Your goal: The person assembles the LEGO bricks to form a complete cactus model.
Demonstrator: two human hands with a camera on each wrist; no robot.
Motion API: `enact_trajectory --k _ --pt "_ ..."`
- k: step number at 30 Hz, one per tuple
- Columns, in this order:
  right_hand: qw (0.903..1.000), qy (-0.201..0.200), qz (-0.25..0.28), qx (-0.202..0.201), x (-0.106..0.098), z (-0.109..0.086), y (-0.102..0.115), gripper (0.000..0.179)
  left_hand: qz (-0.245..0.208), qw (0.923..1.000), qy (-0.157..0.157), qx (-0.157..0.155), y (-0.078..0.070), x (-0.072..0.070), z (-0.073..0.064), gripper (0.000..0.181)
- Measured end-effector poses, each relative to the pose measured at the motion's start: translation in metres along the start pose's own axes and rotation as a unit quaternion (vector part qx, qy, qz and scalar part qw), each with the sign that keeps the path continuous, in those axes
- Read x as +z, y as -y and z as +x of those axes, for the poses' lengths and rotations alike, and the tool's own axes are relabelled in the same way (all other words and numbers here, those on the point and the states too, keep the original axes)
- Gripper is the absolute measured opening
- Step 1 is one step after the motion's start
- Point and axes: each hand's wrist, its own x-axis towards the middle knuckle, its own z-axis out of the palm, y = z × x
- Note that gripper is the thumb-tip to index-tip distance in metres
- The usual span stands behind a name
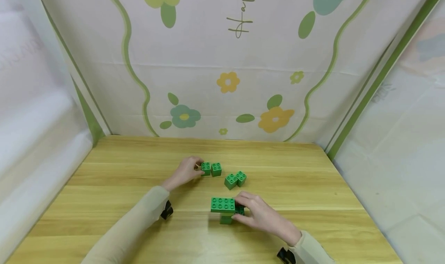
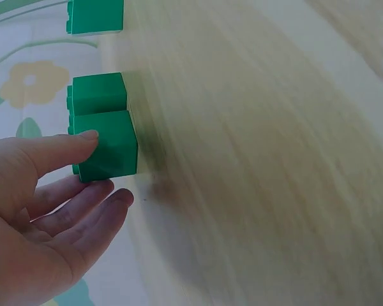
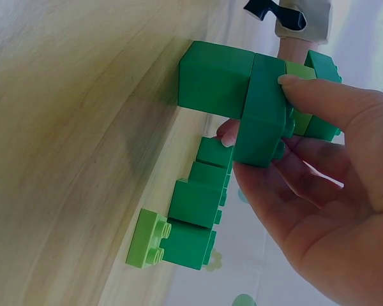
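Observation:
My left hand (image 1: 185,169) pinches a green brick (image 2: 107,148), thumb on its side face and fingers at its edge. Another green brick (image 1: 216,169) is right beside it on the table. With my right hand (image 1: 262,214) I hold a stack of bricks. Its wide top brick (image 1: 223,205) is green with two rows of studs. Below that are a light green brick (image 3: 300,95), another wide green brick (image 3: 265,108) and a green base brick (image 3: 214,76). The thumb lies over the wide lower brick, and the palm side faces the studs.
Two green bricks, a nearer one (image 1: 231,181) and a farther one (image 1: 241,178), stand close together between my hands. A light green brick (image 3: 147,239) adjoins one of them in the right wrist view. The wooden table (image 1: 139,150) meets a flowered cloth wall (image 1: 201,59) behind.

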Motion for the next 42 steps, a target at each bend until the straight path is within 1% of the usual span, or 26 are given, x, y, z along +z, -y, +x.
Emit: enact_trajectory --k 3,7,11,18,21,26,30,34,38,42 --pt "1.0 0.002 0.001 -0.002 0.0 0.0 0.0 0.027 -0.01 1.0 -0.001 -0.001 0.003 0.0 -0.001 0.032" --pt "1.0 0.005 0.002 -0.001 0.0 0.001 0.001 0.028 -0.024 0.9997 -0.004 -0.003 0.003 -0.003 -0.005 0.032" --pt "0.9999 0.007 0.002 0.008 0.0 0.0 0.002 0.028 -0.032 0.9994 -0.007 0.01 0.001 -0.008 -0.011 0.032" --pt "0.9997 0.015 0.009 0.018 -0.002 0.0 0.002 0.028 -0.042 0.9981 -0.007 0.044 0.002 -0.017 -0.023 0.032" --pt "0.9996 0.017 0.011 0.019 -0.002 -0.001 0.002 0.028 -0.046 0.9978 -0.006 0.048 0.001 -0.021 -0.028 0.032" --pt "0.9995 0.02 0.012 0.021 -0.002 -0.001 0.002 0.028 -0.049 0.9971 0.002 0.058 -0.007 -0.031 -0.039 0.035" --pt "0.9995 0.018 0.014 0.02 -0.002 -0.001 0.002 0.029 -0.04 0.9961 0.013 0.078 -0.015 -0.036 -0.048 0.034" --pt "0.9997 0.016 0.012 0.017 -0.002 -0.001 0.002 0.028 -0.034 0.994 0.02 0.102 -0.023 -0.039 -0.057 0.033" --pt "0.9997 0.016 0.008 0.016 -0.002 0.0 0.002 0.028 -0.043 0.9914 0.02 0.122 -0.031 -0.041 -0.066 0.032" --pt "0.9997 0.016 0.008 0.016 -0.002 0.0 0.002 0.029 -0.047 0.9897 0.013 0.135 -0.037 -0.043 -0.074 0.032"
